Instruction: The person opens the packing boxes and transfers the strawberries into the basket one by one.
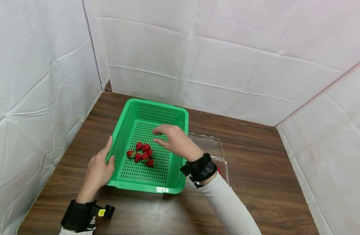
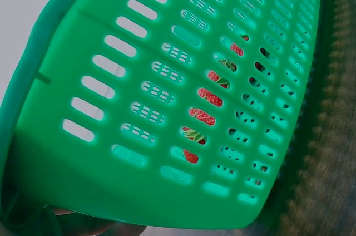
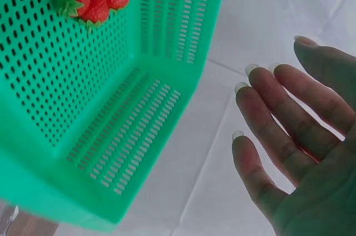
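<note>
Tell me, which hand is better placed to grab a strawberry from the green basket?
Probably the right hand: it hovers open over the basket, right beside the strawberries. The left hand grips the basket's left rim.

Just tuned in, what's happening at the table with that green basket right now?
A person is working at a wooden table. Their left hand grips the left rim of a green basket, which holds a small cluster of strawberries. Their right hand hovers open above the basket floor, fingers spread and holding nothing. An open clear plastic clamshell lies just right of the basket.
</note>
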`<action>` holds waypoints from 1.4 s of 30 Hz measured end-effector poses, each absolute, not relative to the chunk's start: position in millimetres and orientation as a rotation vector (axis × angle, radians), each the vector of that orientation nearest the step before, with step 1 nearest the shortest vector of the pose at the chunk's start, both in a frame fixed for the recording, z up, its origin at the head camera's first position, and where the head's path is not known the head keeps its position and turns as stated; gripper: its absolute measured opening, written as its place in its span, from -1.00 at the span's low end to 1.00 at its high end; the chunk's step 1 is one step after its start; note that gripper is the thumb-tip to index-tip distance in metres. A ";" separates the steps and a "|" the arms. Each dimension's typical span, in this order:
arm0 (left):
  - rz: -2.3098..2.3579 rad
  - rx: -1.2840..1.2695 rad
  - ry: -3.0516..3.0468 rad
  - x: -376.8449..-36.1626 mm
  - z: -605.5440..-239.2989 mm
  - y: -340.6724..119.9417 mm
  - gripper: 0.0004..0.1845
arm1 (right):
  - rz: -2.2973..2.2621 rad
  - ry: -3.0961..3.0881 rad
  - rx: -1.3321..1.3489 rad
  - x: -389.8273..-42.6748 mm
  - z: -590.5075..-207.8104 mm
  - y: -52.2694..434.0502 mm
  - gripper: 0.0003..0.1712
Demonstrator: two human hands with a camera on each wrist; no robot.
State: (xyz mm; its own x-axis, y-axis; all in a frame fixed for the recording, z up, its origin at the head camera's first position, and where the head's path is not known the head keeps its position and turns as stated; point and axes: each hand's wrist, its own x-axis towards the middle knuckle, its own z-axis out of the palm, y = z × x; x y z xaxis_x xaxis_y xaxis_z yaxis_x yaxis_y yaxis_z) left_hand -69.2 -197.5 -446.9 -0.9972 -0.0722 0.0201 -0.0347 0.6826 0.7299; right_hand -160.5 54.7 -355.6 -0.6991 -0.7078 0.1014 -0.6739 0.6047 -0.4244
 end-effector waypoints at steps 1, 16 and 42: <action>-1.230 0.092 -2.839 -69.3 -447.0 -197.4 -0.26 | -0.691 2.756 -1.177 -159.0 -354.9 59.1 -0.67; -1.224 0.095 -2.817 -70.5 -448.0 -198.9 -0.26 | -0.764 2.877 -0.949 -139.3 -364.9 129.2 -0.68; -1.249 0.097 -2.822 -69.9 -448.2 -197.7 -0.27 | -0.509 2.814 -0.809 -109.2 -404.4 197.2 -0.63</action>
